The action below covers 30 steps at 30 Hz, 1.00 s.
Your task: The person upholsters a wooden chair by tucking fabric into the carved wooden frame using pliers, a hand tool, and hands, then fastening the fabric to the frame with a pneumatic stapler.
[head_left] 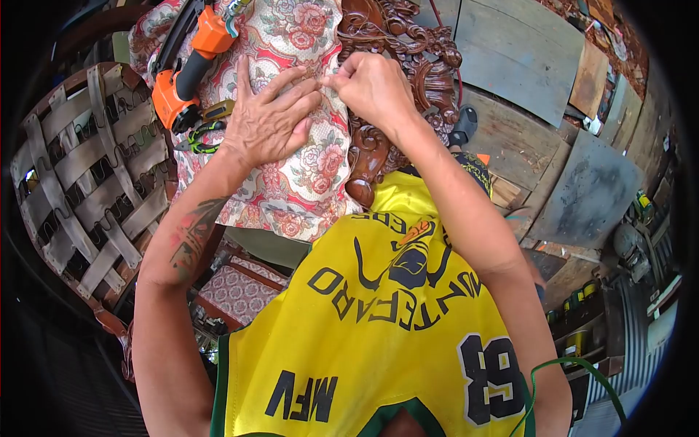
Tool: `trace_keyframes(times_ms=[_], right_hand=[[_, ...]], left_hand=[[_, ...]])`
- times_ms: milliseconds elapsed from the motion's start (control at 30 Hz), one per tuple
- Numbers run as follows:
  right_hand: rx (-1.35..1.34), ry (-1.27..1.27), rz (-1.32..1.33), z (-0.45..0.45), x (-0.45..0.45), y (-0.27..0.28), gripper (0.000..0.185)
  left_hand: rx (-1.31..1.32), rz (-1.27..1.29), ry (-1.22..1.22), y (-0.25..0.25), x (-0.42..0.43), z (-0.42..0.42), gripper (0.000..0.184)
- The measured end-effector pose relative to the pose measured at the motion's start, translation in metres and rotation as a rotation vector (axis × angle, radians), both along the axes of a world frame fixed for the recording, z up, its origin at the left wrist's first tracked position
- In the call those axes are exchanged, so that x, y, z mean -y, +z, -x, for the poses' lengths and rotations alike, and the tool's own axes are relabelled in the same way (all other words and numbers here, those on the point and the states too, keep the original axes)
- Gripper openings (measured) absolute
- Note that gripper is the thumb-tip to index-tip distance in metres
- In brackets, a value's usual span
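The left hand (271, 120) lies spread on floral fabric (320, 166) beside carved wood (431, 79); the right hand (373, 89) pinches narrowly there, on what I can't tell. A lopsided tug could pucker the fabric.

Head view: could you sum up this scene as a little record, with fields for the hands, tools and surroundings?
Left hand: spread flat on floral fabric
Right hand: pinched closed at the fabric, near carved wood; anything gripped is too small to tell
Tools: orange-and-black tool and green-and-black pliers, left of both hands
Far left: frame with woven straps
Clothing: yellow jersey
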State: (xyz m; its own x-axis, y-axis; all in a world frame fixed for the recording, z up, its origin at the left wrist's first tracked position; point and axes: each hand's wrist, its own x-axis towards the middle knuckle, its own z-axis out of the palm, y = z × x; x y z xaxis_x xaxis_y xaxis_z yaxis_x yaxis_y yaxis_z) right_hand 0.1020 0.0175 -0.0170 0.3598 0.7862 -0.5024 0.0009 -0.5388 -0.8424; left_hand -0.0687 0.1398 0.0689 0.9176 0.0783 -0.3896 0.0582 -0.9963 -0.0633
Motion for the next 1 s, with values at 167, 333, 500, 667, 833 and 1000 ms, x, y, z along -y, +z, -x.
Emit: trace_keyframes(times_ms=[167, 333, 500, 667, 833, 1000], right_hand=[[0.051, 0.232, 0.012, -0.011, -0.01, -0.001, 0.033], [0.171, 0.242, -0.064, -0.009, -0.018, -0.002, 0.027], [0.163, 0.144, -0.019, 0.003, -0.019, -0.002, 0.026], [0.012, 0.339, 0.042, -0.018, -0.029, -0.004, 0.028], [0.184, 0.309, -0.003, -0.013, -0.023, -0.002, 0.028], [0.231, 0.289, -0.097, -0.015, -0.016, -0.004, 0.028]], left_hand=[[-0.007, 0.008, -0.003, 0.0, -0.002, 0.0, 0.038], [-0.023, 0.005, -0.004, 0.0, -0.004, 0.001, 0.039], [0.028, -0.003, -0.004, -0.002, -0.003, 0.002, 0.035], [-0.012, 0.004, -0.004, 0.0, -0.002, 0.001, 0.034], [-0.031, 0.02, 0.004, 0.001, -0.002, 0.0, 0.032], [-0.035, 0.023, 0.003, 0.001, 0.0, -0.001, 0.033]])
